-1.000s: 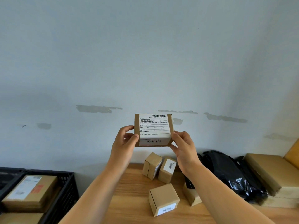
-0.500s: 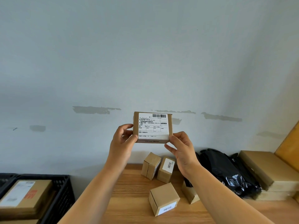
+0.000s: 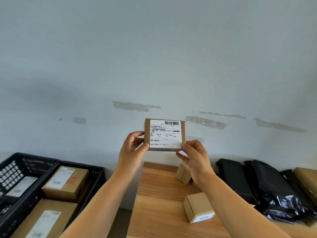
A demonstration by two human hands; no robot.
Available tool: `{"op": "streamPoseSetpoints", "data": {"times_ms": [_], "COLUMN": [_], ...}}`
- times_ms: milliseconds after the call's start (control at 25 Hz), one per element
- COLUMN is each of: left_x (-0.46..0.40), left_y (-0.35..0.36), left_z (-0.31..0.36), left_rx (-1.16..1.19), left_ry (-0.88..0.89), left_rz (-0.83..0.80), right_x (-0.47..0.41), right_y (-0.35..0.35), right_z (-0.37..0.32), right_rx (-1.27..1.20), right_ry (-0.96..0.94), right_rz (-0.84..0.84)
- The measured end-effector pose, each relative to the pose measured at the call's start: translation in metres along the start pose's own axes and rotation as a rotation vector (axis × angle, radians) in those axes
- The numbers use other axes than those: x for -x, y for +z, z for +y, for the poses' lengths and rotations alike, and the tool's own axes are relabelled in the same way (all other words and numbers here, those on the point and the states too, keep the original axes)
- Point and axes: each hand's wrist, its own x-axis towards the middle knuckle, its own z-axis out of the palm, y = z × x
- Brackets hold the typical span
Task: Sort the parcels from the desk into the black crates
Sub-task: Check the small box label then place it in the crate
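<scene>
A small brown cardboard parcel with a white shipping label facing me is held up in front of the wall, above the desk's far left corner. My left hand grips its left edge, thumb on the front. My right hand pinches its lower right corner. Two black crates stand to the left of the wooden desk, below desk height. The nearer crate holds labelled cardboard boxes; the far-left crate holds a flat parcel.
On the desk lie a small box near my right forearm, another small box partly behind my right hand, black plastic mailer bags at the right and a flat cardboard box at the far right edge.
The view has swung left, so the crates show more fully and the desk items sit further right. The parcel stays held up in both hands, label toward me.
</scene>
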Motion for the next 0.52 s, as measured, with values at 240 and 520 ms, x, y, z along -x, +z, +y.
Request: {"op": "streamPoseSetpoints", "data": {"times_ms": [240, 520], "left_x": [0.026, 0.089], "left_y": [-0.075, -0.169], "left_z": [-0.025, -0.037], "left_rx": [-0.005, -0.001], "left_ry": [-0.108, -0.218], "left_rz": [0.218, 0.562], "right_x": [-0.002, 0.036], "right_y": [0.07, 0.168], "right_z": [0.048, 0.105], "right_rx": [0.014, 0.061], "right_ry": [0.126, 0.268], "right_rz": [-0.232, -0.522]}}
